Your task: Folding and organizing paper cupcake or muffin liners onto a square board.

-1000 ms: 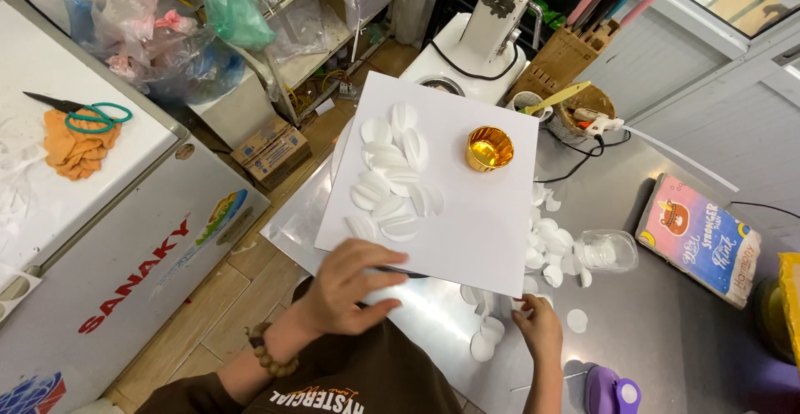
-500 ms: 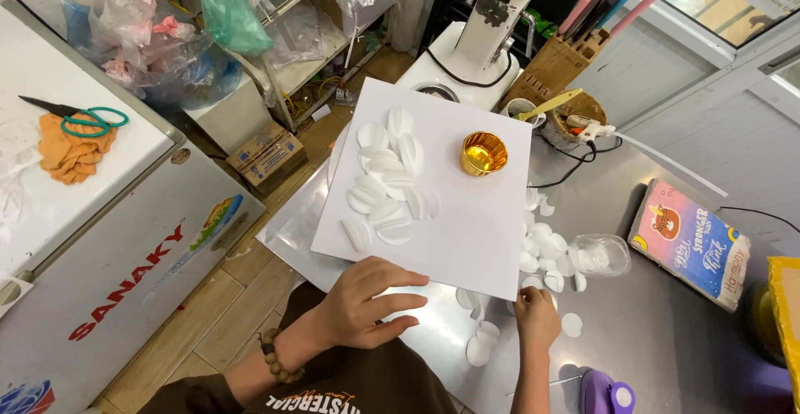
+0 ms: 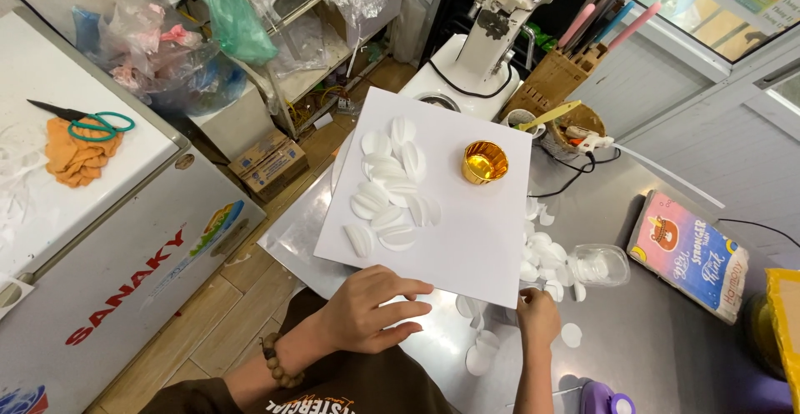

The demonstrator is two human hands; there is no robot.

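The left hand [image 3: 371, 307] lies loosely spread, fingertips under the near edge of a white board [image 3: 433, 206]. The right hand [image 3: 537, 316] is curled at the board's near right corner; whether it pinches the edge I cannot tell. On the board sit white paper petals [image 3: 390, 189] and a gold cup [image 3: 485, 162]. More white discs [image 3: 542, 251] litter the steel counter [image 3: 658, 331] beside it.

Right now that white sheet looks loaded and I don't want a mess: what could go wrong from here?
The white square sheet juts past the steel counter's edge, steadied at its near edge by the left hand; a tilt could spill the white folded paper discs to the floor. The small gold foil cup stands loose and may slide. The right hand could nudge the sheet's corner.
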